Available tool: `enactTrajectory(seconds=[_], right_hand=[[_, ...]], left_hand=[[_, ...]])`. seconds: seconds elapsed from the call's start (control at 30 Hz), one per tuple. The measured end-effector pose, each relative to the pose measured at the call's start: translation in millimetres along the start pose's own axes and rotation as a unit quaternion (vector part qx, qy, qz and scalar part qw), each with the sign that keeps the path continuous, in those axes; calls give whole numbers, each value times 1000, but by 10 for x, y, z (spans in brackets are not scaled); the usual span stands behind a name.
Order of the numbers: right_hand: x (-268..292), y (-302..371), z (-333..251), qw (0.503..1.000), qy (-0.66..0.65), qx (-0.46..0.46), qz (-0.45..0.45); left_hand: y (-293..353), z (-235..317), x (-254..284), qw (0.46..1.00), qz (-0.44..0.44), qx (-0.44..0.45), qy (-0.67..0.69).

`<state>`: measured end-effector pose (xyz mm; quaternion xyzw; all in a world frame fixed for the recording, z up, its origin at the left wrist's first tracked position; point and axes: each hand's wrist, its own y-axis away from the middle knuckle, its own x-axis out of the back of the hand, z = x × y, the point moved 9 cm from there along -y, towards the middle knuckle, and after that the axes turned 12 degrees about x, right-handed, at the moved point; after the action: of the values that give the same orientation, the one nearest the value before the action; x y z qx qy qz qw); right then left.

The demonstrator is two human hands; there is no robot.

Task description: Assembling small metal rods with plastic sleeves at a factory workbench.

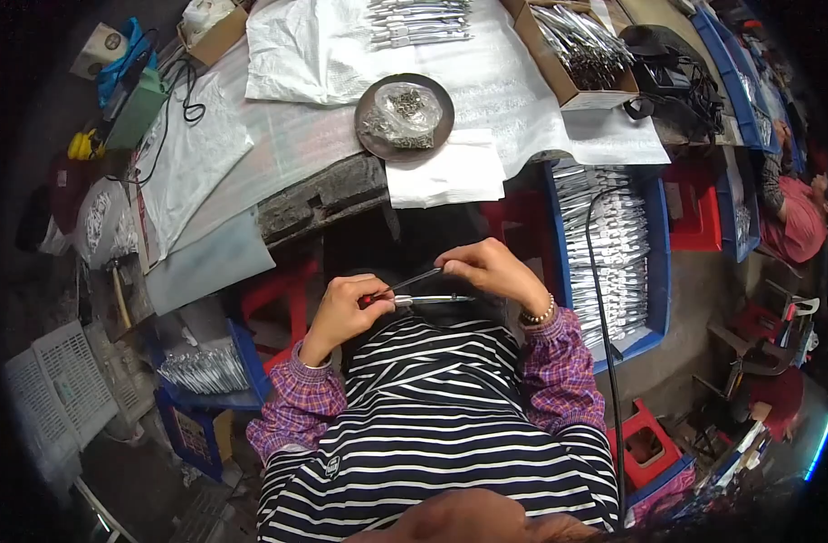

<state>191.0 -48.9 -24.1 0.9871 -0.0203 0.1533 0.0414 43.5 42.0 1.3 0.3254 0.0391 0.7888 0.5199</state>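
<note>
Over my lap, my left hand (349, 312) is closed around a slim silver-and-white piece (425, 300) that points to the right. A small red part (368, 300), perhaps a handle, shows between the same fingers. From there a thin dark rod (414, 280) slants up to my right hand (493, 269), whose thumb and fingers pinch its far end. Whether rod and red part are one tool, I cannot tell. Just beyond, on the table edge, a dark round plate (367, 138) bears a clear plastic bag (409, 110) of small metal parts.
Many similar slim pieces fill a blue bin (656, 262) at my right and another blue bin (251, 362) at lower left. A cardboard box (572, 90) of metal rods stands on the table. A black cable (604, 317) hangs across the right bin. One co-worker (799, 213) sits far right.
</note>
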Motion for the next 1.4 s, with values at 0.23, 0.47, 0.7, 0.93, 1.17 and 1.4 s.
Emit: enactTrajectory(seconds=[0.23,0.47,0.7,0.93,1.17,1.4], right_hand=[[-365,-34,-264,990,29,121,-63],[-519,69,-175,995,-68,-1,-80],[-407,277,61,981,-135,-93,101],[-381,190,-169,990,-63,-10,123],[-464,157,-110,991,-76,-18,104],[-533,129,1,989,-107,-51,86]], left_hand=[[-94,9,-107,1000,-26,-2,13],[-87,-99,-145,996,-18,16,85],[0,-310,-238,930,-48,182,317],[32,-320,-365,936,-94,192,278],[12,-335,-359,943,-93,187,258],[-36,-512,-451,959,-77,180,203]])
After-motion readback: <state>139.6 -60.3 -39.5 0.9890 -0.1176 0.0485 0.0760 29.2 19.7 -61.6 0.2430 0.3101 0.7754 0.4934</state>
